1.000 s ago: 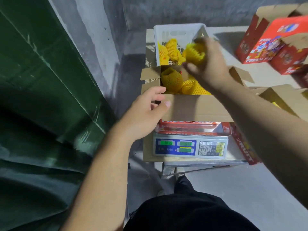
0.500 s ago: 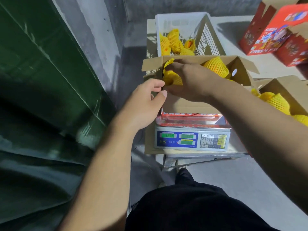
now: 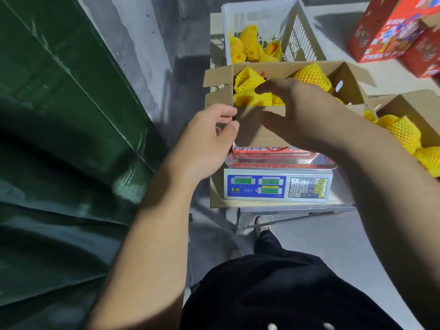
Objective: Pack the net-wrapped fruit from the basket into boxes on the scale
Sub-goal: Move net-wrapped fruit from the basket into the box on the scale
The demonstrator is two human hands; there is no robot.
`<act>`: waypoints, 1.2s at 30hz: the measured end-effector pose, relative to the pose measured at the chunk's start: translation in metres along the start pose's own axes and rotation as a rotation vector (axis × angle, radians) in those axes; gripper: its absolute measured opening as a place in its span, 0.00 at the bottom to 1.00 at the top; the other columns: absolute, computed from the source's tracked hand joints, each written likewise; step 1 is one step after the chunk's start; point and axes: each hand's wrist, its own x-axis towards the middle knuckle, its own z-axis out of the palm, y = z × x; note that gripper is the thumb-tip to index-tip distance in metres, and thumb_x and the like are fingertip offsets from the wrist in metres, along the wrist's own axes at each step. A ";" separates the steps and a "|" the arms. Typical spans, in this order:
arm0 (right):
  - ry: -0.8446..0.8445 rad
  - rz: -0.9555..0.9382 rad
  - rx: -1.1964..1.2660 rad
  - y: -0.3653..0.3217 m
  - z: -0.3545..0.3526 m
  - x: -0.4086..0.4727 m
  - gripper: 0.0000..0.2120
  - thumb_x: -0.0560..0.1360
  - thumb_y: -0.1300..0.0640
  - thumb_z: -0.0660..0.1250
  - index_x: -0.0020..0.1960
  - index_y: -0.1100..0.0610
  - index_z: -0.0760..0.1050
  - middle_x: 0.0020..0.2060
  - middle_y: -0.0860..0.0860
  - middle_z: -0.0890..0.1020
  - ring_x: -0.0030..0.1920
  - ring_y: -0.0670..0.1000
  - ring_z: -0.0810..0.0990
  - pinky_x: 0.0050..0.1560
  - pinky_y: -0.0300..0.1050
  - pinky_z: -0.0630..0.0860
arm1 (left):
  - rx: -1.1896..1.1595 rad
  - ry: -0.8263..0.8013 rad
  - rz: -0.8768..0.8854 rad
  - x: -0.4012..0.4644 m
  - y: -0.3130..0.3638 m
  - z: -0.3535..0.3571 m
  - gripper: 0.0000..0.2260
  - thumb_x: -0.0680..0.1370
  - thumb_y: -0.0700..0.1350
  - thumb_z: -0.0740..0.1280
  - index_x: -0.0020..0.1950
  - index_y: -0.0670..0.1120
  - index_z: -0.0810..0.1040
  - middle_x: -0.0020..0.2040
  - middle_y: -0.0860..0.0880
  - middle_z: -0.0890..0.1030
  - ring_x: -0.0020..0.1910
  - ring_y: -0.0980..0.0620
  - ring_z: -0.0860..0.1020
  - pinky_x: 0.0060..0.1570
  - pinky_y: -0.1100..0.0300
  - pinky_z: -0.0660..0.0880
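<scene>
A brown cardboard box (image 3: 259, 136) stands open on the digital scale (image 3: 276, 186). Several yellow net-wrapped fruits (image 3: 309, 77) lie inside it. Behind it, a white plastic basket (image 3: 257, 10) holds more net-wrapped fruit (image 3: 247, 41). My left hand (image 3: 209, 139) pinches the box's near left corner between thumb and fingers. My right hand (image 3: 300, 110) hovers over the box's near wall with fingers spread and pointing left, and it holds nothing. It hides part of the fruit in the box.
A second cardboard box (image 3: 414, 103) with net-wrapped fruit (image 3: 402, 132) sits to the right of the scale. Red printed cartons (image 3: 392, 32) stand at the far right. A green tarp (image 3: 59, 115) covers the left side. My legs are below the scale's stand.
My right hand carried a netted fruit from the basket down into the box, let go of it and drew back to the near wall. My left hand stayed on the box corner.
</scene>
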 end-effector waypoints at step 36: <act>0.086 0.356 0.226 0.196 -0.015 0.042 0.25 0.78 0.53 0.68 0.67 0.36 0.59 0.67 0.53 0.76 0.60 0.55 0.76 0.55 0.47 0.68 | -0.088 0.157 -0.174 0.125 -0.002 0.060 0.31 0.83 0.51 0.68 0.83 0.62 0.57 0.79 0.58 0.67 0.77 0.53 0.68 0.72 0.43 0.70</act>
